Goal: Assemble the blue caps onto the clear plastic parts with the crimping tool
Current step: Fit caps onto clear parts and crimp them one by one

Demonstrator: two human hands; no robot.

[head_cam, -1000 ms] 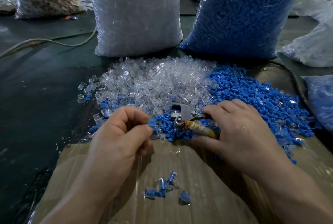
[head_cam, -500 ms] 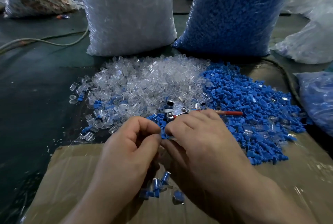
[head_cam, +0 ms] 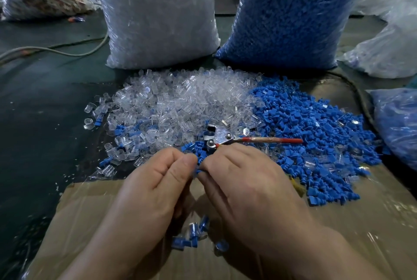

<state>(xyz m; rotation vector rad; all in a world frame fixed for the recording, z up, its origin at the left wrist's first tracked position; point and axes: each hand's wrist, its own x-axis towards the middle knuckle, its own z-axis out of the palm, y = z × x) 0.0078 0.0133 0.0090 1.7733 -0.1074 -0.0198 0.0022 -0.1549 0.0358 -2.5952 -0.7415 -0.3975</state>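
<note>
Head view: the left hand (head_cam: 158, 180) pinches a blue cap (head_cam: 196, 169) between thumb and forefinger. The right hand (head_cam: 246, 180) has come across to meet it, fingertips curled against the same spot. Whether that hand grips the cap, a clear part or something under its palm is hidden, so I cannot tell.

A second ago the right hand was on the crimping tool (head_cam: 220, 136). Now the tool lies just beyond the knuckles, one red handle sticking out to the right. The pieces seem to be being fitted together by hand, with the squeeze not yet made.

Beyond the tool, the heap of clear plastic parts (head_cam: 180, 103) sits left and the heap of blue caps (head_cam: 316, 135) right, touching each other. A few assembled pieces (head_cam: 191, 232) lie on the cardboard sheet (head_cam: 372, 223) beneath the wrists.

Two full bags, the clear bag (head_cam: 158, 20) and the blue bag (head_cam: 293, 15), wall off the far side. The cardboard's left edge lies near the left forearm. The dark tabletop (head_cam: 45, 110) beyond it probably offers the most room to move.
</note>
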